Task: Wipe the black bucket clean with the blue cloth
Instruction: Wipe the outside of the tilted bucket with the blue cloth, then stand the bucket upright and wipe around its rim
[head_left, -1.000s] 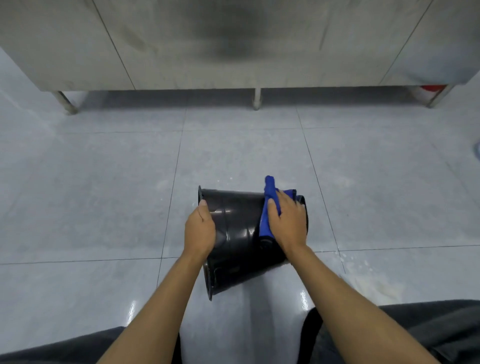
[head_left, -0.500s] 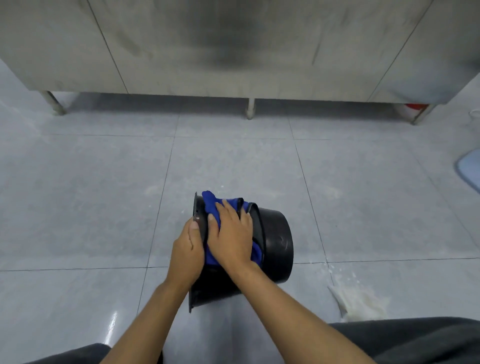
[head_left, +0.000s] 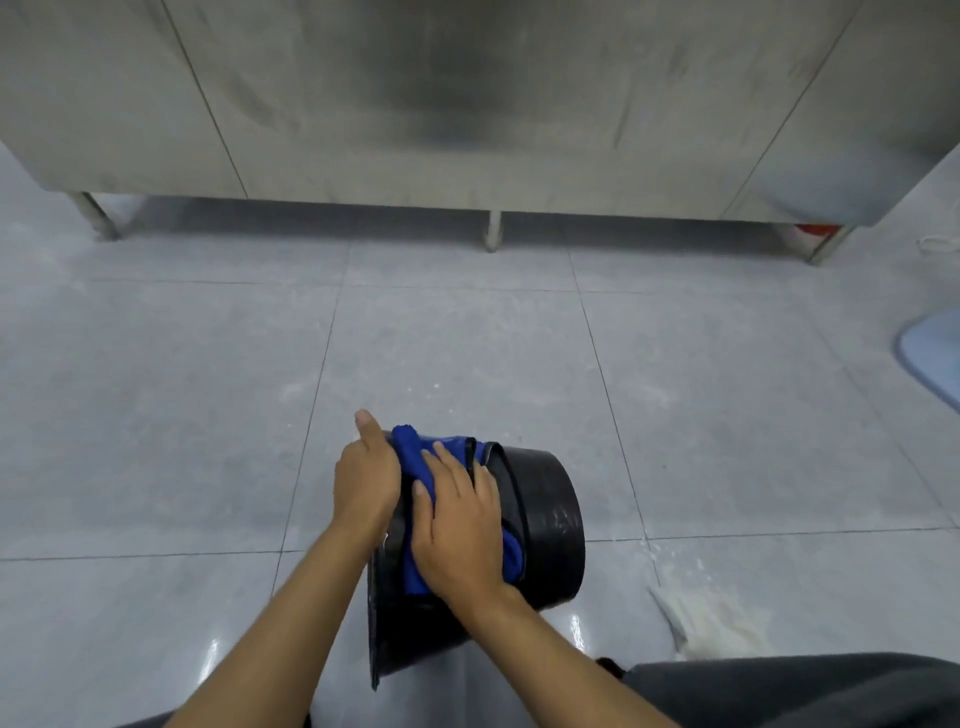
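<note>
The black bucket (head_left: 550, 519) lies on its side on the grey tiled floor, its rim to the left and its base to the right. My left hand (head_left: 363, 478) grips the rim at the upper left, thumb pointing up. My right hand (head_left: 460, 530) lies flat on the blue cloth (head_left: 413, 454) and presses it against the bucket's outer wall near the rim. Part of the cloth sticks out above and below my right hand; the rest is hidden under the palm.
A stainless steel cabinet (head_left: 467, 104) on short legs stands across the back. A white powdery spill (head_left: 711, 618) marks the floor right of the bucket. A pale blue mat edge (head_left: 930, 358) shows at the far right. My dark trousers (head_left: 779, 691) fill the bottom right.
My right hand has slid the cloth from the bucket's base end leftward to the rim end. My left hand's thumb has lifted above the rim. The view has tilted slightly down.
</note>
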